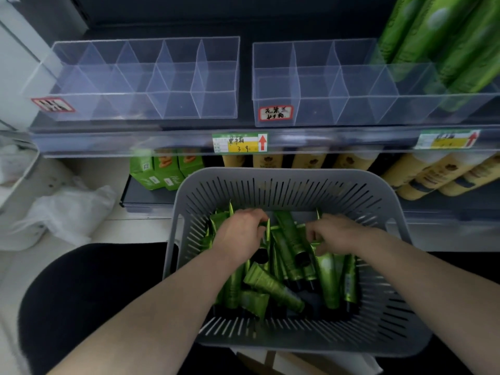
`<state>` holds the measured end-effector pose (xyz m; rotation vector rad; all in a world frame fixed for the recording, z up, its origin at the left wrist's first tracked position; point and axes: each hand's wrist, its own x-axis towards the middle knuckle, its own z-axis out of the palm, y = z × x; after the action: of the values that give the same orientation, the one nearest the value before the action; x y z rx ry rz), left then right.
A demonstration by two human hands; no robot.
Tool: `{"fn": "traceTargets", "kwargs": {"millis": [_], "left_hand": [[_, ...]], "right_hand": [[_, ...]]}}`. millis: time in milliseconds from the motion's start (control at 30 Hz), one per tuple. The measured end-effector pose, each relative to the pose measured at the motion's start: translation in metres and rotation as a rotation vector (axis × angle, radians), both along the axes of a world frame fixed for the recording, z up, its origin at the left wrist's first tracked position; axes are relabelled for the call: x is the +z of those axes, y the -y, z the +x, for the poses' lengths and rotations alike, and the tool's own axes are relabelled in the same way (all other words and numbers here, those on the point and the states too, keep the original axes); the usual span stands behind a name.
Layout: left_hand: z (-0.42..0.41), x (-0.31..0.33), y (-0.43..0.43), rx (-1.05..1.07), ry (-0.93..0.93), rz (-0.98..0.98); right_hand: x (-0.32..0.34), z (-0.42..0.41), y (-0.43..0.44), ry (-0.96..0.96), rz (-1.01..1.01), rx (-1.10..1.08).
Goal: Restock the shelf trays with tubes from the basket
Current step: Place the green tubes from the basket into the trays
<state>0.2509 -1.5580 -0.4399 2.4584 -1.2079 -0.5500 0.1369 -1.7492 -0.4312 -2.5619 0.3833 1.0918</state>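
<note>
Here, both hands are down inside the basket (270,185), a grey slotted one at the lower centre of the frame. A loose heap of green tubes (270,285) with dark caps fills its bottom, lying crosswise and pointing every way.

The left hand (240,234), at centre left of the basket, is palm down, its fingers curled over the crimped ends of a few tubes and grasping them. The right hand (332,234), just right of centre, also has its fingers curled in, closed around a tube near the top of the heap. The two hands are near each other but apart, with several tubes between them.

Across the upper frame, two clear divided trays sit side by side on the shelf (135,146). The left tray (162,104) and most of the right tray (324,115) show only bare compartments. At the upper right, stocked tubes (446,50) stand at the right tray's far end. Each tray bears a red-edged label on its front, and a price tag (239,143) sits on the shelf rail.

Beneath the rail are green boxes (162,171) at centre left and yellow bottles (405,174) at right. A white bag (67,212) lies on the floor at the left edge.
</note>
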Motion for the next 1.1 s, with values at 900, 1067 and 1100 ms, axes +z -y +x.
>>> {"fn": "traceTargets", "kwargs": {"millis": [900, 1067, 1100], "left_hand": [[-0.056, -0.008, 0.012, -0.324, 0.489, 0.655], [-0.045, -0.010, 0.004, -0.311, 0.394, 0.441], [-0.040, -0.010, 0.002, -0.215, 0.329, 0.353]], "right_hand": [[0.040, -0.045, -0.024, 0.708, 0.074, -0.622], [0.038, -0.040, -0.023, 0.681, 0.106, -0.593], [0.038, -0.040, -0.024, 0.681, 0.111, -0.579]]}}
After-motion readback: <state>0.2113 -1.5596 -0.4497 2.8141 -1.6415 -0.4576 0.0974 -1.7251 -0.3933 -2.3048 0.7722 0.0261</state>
